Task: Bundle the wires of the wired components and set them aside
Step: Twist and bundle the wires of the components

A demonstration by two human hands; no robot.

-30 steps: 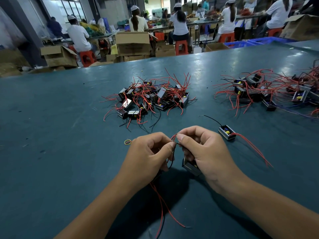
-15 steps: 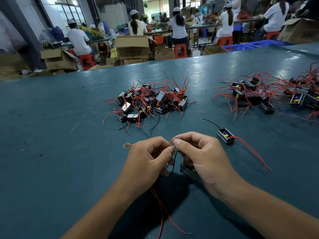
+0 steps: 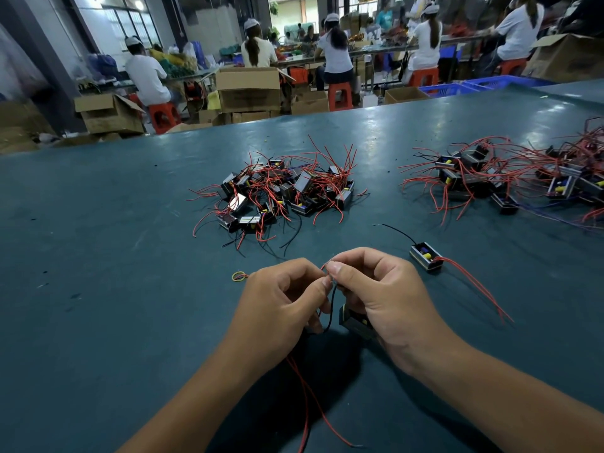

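Note:
My left hand [image 3: 281, 302] and my right hand [image 3: 385, 299] meet over the teal table [image 3: 98, 289], thumbs and forefingers pinching the wire ends of one small black wired component [image 3: 354, 322]. That component hangs under my right palm, partly hidden. Its black wire [image 3: 330, 308] loops down between the hands, and its red wires [image 3: 313, 403] trail from under my left hand toward me. A second single component [image 3: 426, 256] with long red wires lies on the table just right of my right hand.
A pile of components with red wires [image 3: 281, 194] lies ahead at the centre, and a larger tangle [image 3: 510, 178] at the far right. A small rubber band [image 3: 239, 276] sits left of my left hand. Cardboard boxes [image 3: 248, 89] and seated workers are beyond the table's far edge.
Both hands stay together on the same wires with only slight finger shifts. The view has tipped down a little, so everything sits lower in the frame.

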